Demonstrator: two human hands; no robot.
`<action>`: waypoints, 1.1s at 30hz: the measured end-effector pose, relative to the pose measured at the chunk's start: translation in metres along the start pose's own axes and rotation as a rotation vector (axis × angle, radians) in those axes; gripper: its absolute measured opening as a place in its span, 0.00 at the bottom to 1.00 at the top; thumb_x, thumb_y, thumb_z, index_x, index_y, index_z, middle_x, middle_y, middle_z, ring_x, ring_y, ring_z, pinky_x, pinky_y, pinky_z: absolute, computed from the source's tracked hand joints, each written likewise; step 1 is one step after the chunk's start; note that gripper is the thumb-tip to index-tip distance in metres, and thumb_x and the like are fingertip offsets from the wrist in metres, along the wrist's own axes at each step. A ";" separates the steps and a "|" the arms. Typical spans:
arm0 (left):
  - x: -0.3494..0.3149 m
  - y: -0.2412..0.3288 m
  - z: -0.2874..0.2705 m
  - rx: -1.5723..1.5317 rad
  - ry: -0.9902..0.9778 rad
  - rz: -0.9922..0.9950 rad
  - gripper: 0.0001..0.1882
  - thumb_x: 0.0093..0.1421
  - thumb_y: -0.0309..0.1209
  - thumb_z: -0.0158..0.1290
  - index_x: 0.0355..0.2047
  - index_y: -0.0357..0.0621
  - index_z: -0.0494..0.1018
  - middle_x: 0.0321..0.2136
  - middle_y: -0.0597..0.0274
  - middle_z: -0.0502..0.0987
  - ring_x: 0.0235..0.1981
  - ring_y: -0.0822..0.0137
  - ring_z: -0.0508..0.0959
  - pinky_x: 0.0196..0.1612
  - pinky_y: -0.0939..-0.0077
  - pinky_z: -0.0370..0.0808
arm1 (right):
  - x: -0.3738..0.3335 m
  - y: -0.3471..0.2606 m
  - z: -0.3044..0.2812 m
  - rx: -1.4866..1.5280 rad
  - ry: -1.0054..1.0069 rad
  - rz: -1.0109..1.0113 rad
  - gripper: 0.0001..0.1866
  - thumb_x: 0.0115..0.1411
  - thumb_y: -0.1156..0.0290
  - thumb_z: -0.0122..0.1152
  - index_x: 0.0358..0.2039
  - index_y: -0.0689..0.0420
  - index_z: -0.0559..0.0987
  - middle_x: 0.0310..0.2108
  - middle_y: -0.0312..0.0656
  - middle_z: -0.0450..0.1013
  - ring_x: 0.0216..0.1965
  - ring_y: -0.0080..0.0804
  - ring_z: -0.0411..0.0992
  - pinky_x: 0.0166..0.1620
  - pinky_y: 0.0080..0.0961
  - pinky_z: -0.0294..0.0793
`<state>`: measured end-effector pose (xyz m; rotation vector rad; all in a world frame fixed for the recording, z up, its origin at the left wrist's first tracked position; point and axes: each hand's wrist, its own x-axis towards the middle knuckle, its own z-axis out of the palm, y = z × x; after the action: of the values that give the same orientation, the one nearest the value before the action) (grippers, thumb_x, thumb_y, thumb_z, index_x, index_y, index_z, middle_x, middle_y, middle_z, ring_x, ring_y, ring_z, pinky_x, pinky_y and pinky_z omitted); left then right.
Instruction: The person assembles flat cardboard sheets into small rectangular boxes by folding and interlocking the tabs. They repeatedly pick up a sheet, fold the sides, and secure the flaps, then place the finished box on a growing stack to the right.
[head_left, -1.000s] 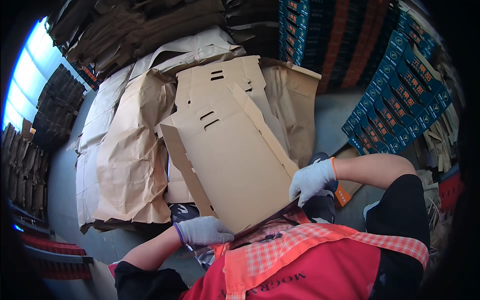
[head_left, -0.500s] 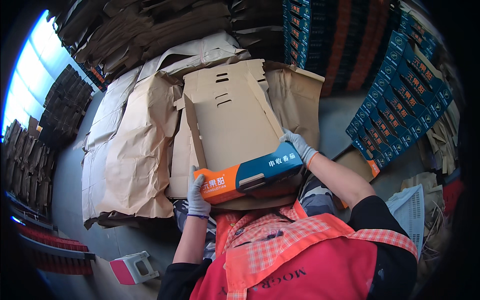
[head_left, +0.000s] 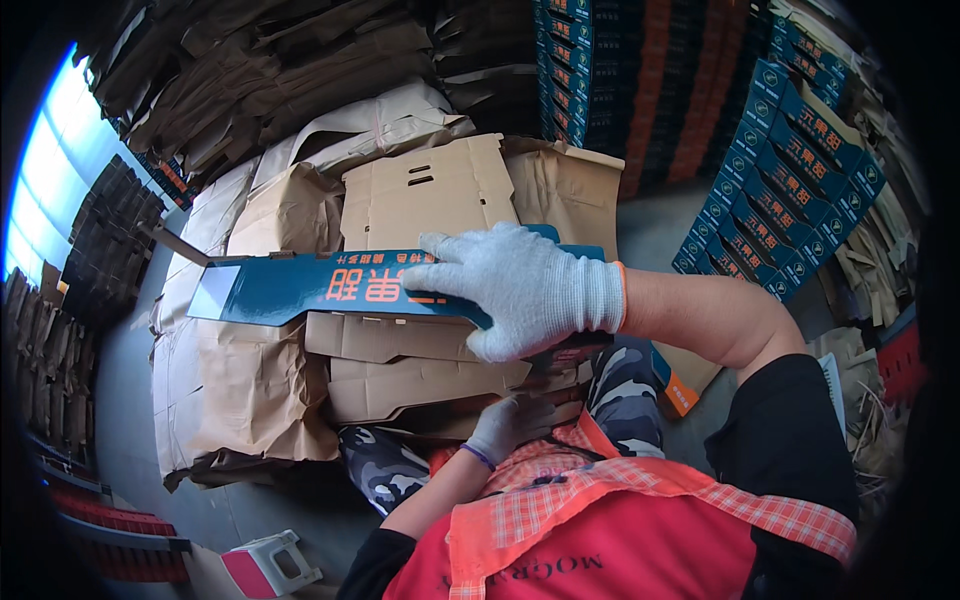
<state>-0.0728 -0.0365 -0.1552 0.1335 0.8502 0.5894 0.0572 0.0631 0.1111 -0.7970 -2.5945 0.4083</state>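
Note:
A cardboard tray box with a glossy teal side panel (head_left: 262,292) is turned across the space in front of me, its printed side facing up. My gloved right hand (head_left: 535,285) grips it near the right end, fingers over the panel and thumb at its lower edge. Beneath and behind lie flat brown cardboard blanks (head_left: 425,210). My gloved left hand (head_left: 510,428) is low by my lap, apart from the panel and next to the near edge of the blanks. Its fingertips are partly hidden, so I cannot tell if they hold anything.
Brown paper-wrapped bundles (head_left: 262,390) stand at the left. Teal printed boxes (head_left: 785,185) are stacked at the right, with taller stacks (head_left: 565,75) behind. Piled cardboard (head_left: 270,85) fills the back. A small pink-and-white stool (head_left: 270,568) is at lower left, near red crates (head_left: 115,560).
The box has been turned from facing me with its orange-and-teal end to lying crosswise. My right hand moved left across it; my left hand let go and dropped toward my lap.

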 end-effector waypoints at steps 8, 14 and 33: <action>-0.132 0.131 0.143 2.191 0.694 1.606 0.56 0.33 0.69 0.61 0.50 0.30 0.68 0.50 0.44 0.71 0.55 0.49 0.68 0.63 0.47 0.50 | -0.001 0.041 0.012 0.140 0.426 0.308 0.16 0.59 0.59 0.55 0.39 0.59 0.76 0.31 0.49 0.78 0.36 0.44 0.78 0.43 0.35 0.76; -0.120 0.174 0.158 2.406 0.394 1.370 0.54 0.28 0.76 0.57 0.38 0.34 0.73 0.33 0.52 0.74 0.39 0.57 0.75 0.51 0.65 0.66 | -0.039 0.036 0.001 0.013 0.537 0.188 0.19 0.59 0.68 0.59 0.48 0.60 0.69 0.41 0.45 0.72 0.42 0.35 0.74 0.46 0.25 0.74; -0.098 0.190 0.161 2.344 0.308 1.393 0.53 0.27 0.79 0.55 0.33 0.36 0.76 0.29 0.54 0.75 0.35 0.60 0.75 0.44 0.69 0.68 | -0.062 0.043 -0.030 -0.479 0.316 0.253 0.13 0.64 0.65 0.53 0.29 0.60 0.81 0.23 0.46 0.77 0.22 0.38 0.76 0.27 0.28 0.74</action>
<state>-0.0867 0.0873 0.0815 2.9864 1.2463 0.5056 0.1376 0.0659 0.1040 -1.2424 -2.3182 -0.2711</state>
